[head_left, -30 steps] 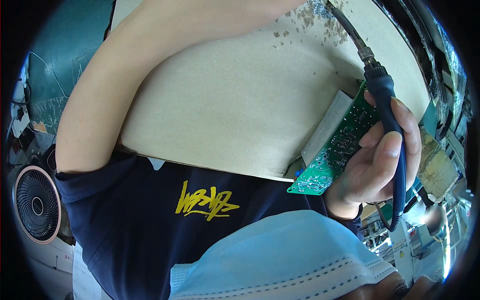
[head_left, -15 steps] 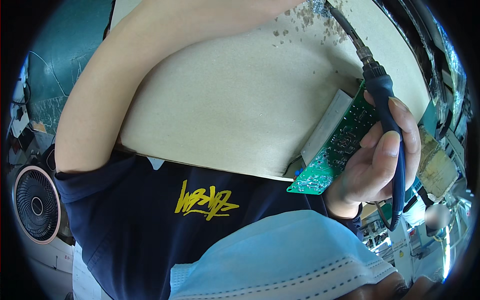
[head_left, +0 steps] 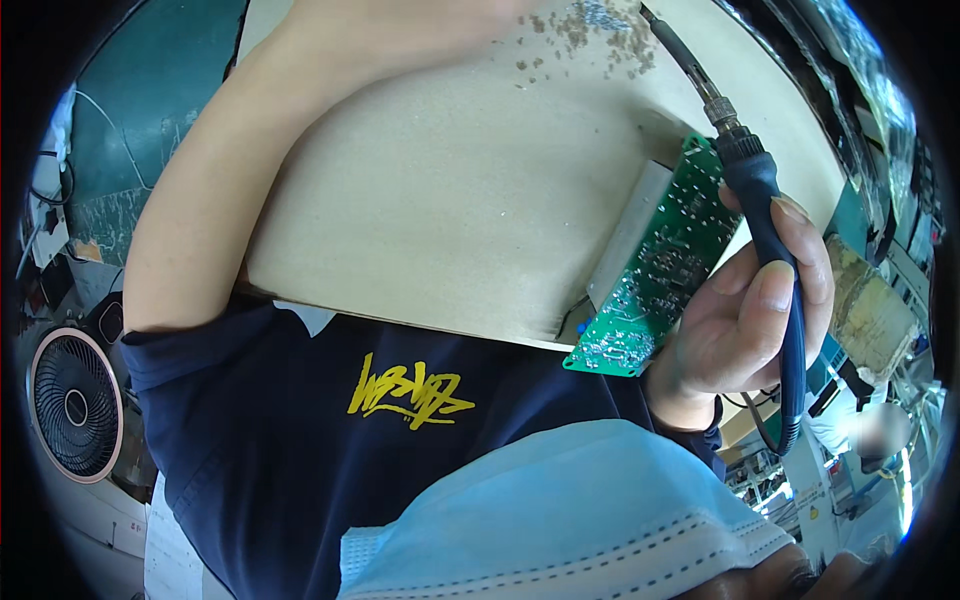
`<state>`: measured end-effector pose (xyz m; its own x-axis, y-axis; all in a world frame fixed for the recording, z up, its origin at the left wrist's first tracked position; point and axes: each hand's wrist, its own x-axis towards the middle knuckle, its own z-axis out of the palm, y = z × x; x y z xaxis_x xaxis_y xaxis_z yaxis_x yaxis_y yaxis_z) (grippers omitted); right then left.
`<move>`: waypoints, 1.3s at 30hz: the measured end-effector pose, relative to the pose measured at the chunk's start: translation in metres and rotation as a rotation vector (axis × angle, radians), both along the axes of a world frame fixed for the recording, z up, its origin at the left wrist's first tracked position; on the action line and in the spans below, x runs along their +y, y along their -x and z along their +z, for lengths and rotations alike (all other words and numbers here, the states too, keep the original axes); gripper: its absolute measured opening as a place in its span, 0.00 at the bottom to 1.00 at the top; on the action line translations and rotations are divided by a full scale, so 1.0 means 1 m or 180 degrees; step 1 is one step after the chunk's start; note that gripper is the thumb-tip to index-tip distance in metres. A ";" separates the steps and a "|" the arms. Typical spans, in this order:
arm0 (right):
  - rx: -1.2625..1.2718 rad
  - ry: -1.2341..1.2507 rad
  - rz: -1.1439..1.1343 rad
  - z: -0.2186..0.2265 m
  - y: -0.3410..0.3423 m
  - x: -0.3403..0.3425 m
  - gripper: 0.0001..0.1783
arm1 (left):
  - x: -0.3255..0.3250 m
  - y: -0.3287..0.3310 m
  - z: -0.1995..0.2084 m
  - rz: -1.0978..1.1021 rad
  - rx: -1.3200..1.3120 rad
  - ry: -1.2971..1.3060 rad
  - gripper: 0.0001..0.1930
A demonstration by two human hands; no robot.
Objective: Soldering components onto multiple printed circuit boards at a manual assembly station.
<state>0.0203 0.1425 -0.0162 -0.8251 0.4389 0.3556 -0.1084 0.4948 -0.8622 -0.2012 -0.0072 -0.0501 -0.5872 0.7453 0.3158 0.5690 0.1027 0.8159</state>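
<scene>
My right hand (head_left: 752, 318) is closed around the dark blue handle of a soldering iron (head_left: 752, 180). The iron slants up and left, its thin tip near the top edge of the view. Beside that tip, a little apart from it, lies a silvery clump (head_left: 606, 14) among brown specks. My left hand (head_left: 455, 24) is blurred at the top edge, left of the specks, with its fingers smeared or out of view. Between my right hand and the tabletop, a green circuit board (head_left: 660, 265) stands tilted, its soldered face toward me and a grey metal plate (head_left: 634, 225) behind it.
The pale work surface (head_left: 430, 220) ends just in front of my dark shirt. A cable runs from the iron's lower end. At the far left stands a round fan (head_left: 76, 405). Clear plastic wrapping (head_left: 850, 60) lies along the upper right. Someone else is at the right rim.
My left hand has drawn left, away from the silvery clump. The iron's tip, earlier at the clump, now sits just to its right. My right hand keeps its grip; the board appears more face-on.
</scene>
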 end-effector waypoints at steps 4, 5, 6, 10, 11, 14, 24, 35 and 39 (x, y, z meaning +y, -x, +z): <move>0.0307 0.0025 -0.0056 0.007 -0.019 0.003 0.23 | -0.007 -0.009 0.013 -0.0103 0.0313 0.0046 0.03; 0.0477 0.0108 -0.0038 0.007 -0.026 0.004 0.23 | -0.008 -0.017 0.019 -0.0201 0.0257 0.0100 0.03; 0.0550 0.0129 -0.0079 0.006 -0.033 0.006 0.23 | -0.010 -0.025 0.025 -0.0299 0.0201 0.0155 0.03; 0.0942 0.0393 -0.0052 -0.005 -0.070 0.017 0.21 | -0.008 -0.082 0.042 -0.1749 0.0703 0.0433 0.14; 0.0893 0.0383 -0.0120 -0.009 -0.081 0.020 0.21 | -0.007 -0.097 0.044 -0.2183 0.0792 0.0410 0.15; 0.0978 0.0403 0.0031 -0.020 -0.102 0.032 0.22 | -0.005 -0.134 0.047 -0.2778 0.1060 0.0845 0.15; 0.1130 0.0197 0.0079 -0.026 -0.116 0.038 0.21 | 0.018 -0.128 0.041 -0.2179 0.0855 0.0665 0.15; 0.1530 -0.0113 -0.0001 -0.039 -0.108 0.040 0.20 | 0.043 -0.096 0.017 -0.0701 0.0451 -0.0543 0.06; 0.1423 -0.0108 0.0078 -0.037 -0.107 0.042 0.20 | 0.036 -0.094 0.013 -0.0721 0.0593 -0.0342 0.06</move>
<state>0.1275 0.1842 -0.0532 -0.5970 0.4032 0.6936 -0.4789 0.5145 -0.7113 -0.1076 0.0289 -0.0372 -0.3346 0.8072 0.4864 0.7083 -0.1250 0.6947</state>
